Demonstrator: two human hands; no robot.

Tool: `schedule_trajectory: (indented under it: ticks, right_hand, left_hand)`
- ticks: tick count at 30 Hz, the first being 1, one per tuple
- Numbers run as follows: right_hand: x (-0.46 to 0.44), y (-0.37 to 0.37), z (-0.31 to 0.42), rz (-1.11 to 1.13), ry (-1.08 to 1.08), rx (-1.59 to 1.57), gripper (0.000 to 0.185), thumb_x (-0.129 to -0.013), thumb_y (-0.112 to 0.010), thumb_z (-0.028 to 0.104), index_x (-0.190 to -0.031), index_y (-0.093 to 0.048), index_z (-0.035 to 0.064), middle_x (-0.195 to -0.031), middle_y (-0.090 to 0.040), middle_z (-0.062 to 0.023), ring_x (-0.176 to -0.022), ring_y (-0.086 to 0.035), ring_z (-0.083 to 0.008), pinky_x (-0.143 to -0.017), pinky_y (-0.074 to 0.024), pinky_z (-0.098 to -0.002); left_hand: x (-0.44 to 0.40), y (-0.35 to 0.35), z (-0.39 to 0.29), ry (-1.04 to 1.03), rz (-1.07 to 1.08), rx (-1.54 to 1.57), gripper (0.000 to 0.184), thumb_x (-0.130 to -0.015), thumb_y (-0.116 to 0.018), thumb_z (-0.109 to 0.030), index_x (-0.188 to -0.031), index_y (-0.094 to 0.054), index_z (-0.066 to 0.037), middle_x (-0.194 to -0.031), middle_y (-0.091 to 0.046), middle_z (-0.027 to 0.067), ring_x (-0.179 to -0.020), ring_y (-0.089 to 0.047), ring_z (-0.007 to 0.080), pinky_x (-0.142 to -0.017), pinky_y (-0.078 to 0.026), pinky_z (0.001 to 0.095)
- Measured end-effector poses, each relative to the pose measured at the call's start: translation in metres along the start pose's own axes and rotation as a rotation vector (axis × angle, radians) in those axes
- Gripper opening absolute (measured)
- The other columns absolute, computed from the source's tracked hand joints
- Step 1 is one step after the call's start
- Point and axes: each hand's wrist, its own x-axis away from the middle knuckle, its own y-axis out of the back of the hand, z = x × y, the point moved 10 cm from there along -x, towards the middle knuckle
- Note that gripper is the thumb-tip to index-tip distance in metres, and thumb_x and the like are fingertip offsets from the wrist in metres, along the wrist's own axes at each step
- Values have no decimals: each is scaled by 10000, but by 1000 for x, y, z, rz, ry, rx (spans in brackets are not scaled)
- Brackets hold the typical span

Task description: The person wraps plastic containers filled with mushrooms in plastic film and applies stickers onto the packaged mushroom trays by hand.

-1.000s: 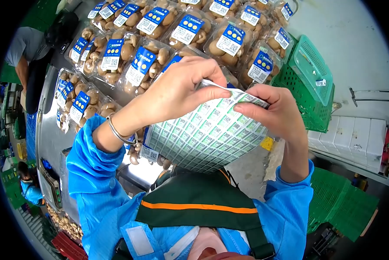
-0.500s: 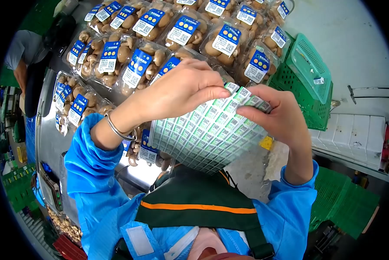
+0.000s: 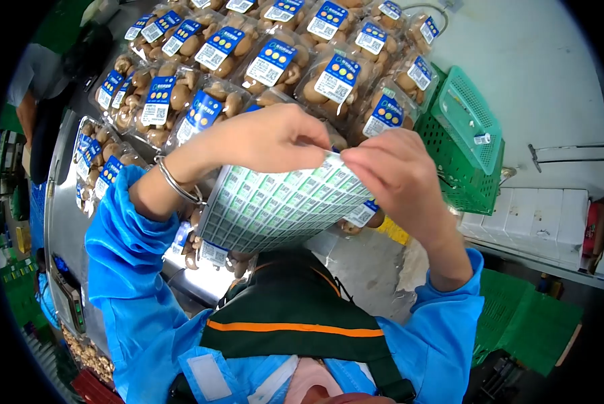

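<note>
A sheet of small green-and-white QR-code stickers (image 3: pixel 275 205) hangs in front of my body, its upper edge between my hands. My left hand (image 3: pixel 275 138), with a metal bracelet at the wrist, is closed on the upper edge from the left. My right hand (image 3: pixel 393 172) pinches the top right corner; its fingertips nearly meet those of the left. Whether a single sticker is between the right fingertips is hidden. Clear packs of brown mushrooms (image 3: pixel 335 79) with blue-and-white labels lie just beyond both hands.
Packs fill the metal table (image 3: pixel 69 222), some partly under the sheet. Green plastic baskets (image 3: pixel 467 128) stand at the right, near white foam boxes (image 3: pixel 544 219). A scale (image 3: pixel 69 296) sits at the left. Another person's arm (image 3: pixel 27 114) shows at the far left.
My right hand has moved from the sheet's right side to its top corner, closer to my left hand. The sheet has shifted left and tilted, and the whole view has shifted slightly.
</note>
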Motion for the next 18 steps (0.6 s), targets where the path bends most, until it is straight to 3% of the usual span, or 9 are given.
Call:
schedule_trajectory:
  ticks: [2, 5, 8, 9, 11, 13, 16, 17, 18]
  right_hand:
    - [6, -1, 8, -50, 148, 66, 173, -641, -634, 73, -814, -641, 71, -786, -584, -38, -708, -557, -194, -767, -425, -362]
    - [15, 2, 11, -90, 223, -37, 137, -672, -649, 39, -807, -649, 62, -807, -611, -48, -694, -558, -141, -863, -405, -372]
    - [60, 38, -149, -761, -756, -607, 144, -823, -559, 26, -964, -590, 19, -821, -582, -41, -727, -548, -132, -784, -436, -293]
    - [65, 40, -202, -828, -876, -696, 197, -804, -576, 31, -1000, -566, 17, -846, -571, -51, -750, -543, -139, -777, -436, -292]
    - [69, 39, -319, -843, -849, -572, 321, -764, -611, 39, -1071, -519, 11, -895, -549, -72, -794, -533, -154, -762, -436, -289]
    - [74, 16, -411, -831, -764, -410, 454, -724, -646, 48, -1142, -471, 6, -944, -526, -93, -839, -523, -169, -747, -437, -287]
    - [75, -13, -450, -838, -840, -366, 463, -714, -608, 110, -1144, -490, -15, -1082, -476, -161, -969, -483, -236, -837, -403, -340]
    - [76, -17, -454, -867, -869, -369, 510, -679, -624, 100, -1152, -479, -25, -1017, -488, -145, -889, -501, -226, -816, -408, -322]
    - [80, -21, -463, -828, -912, -300, 517, -670, -653, 90, -1146, -479, -14, -976, -510, -126, -849, -519, -200, -766, -428, -306]
  left_hand:
    - [-3, -2, 24, 160, 83, 209, 179, -833, -531, -129, -895, -597, 25, -721, -591, 14, -642, -507, 67, -563, -413, 231]
    - [-6, 19, 50, 217, -77, 273, 198, -827, -539, -152, -887, -596, 28, -721, -572, -8, -659, -492, 50, -572, -405, 220]
    - [8, 42, 46, 271, -116, 183, 198, -817, -538, -156, -862, -592, 28, -717, -573, 1, -661, -494, 55, -577, -404, 219]
    - [11, 49, 32, 245, -93, 96, 181, -804, -538, -140, -841, -587, 30, -713, -574, 9, -665, -498, 60, -579, -403, 219]
    - [15, 54, 16, 284, -86, 83, 146, -776, -539, -106, -824, -590, 22, -710, -581, 40, -679, -523, 86, -609, -421, 235]
    - [13, 57, -3, 218, -93, 41, 130, -741, -550, -91, -800, -592, 17, -704, -580, 80, -686, -560, 173, -668, -443, 295]
    - [14, 57, -10, 142, -80, 50, 100, -706, -564, -73, -765, -600, -2, -697, -579, 85, -684, -569, 230, -763, -443, 359]
    - [15, 58, -8, 142, -89, 29, 88, -689, -564, -56, -754, -606, -13, -698, -584, 80, -684, -570, 229, -821, -430, 374]
    - [13, 60, -14, 22, -115, 23, 80, -703, -578, -39, -767, -605, 0, -651, -544, 99, -600, -533, 237, -546, -402, 321]
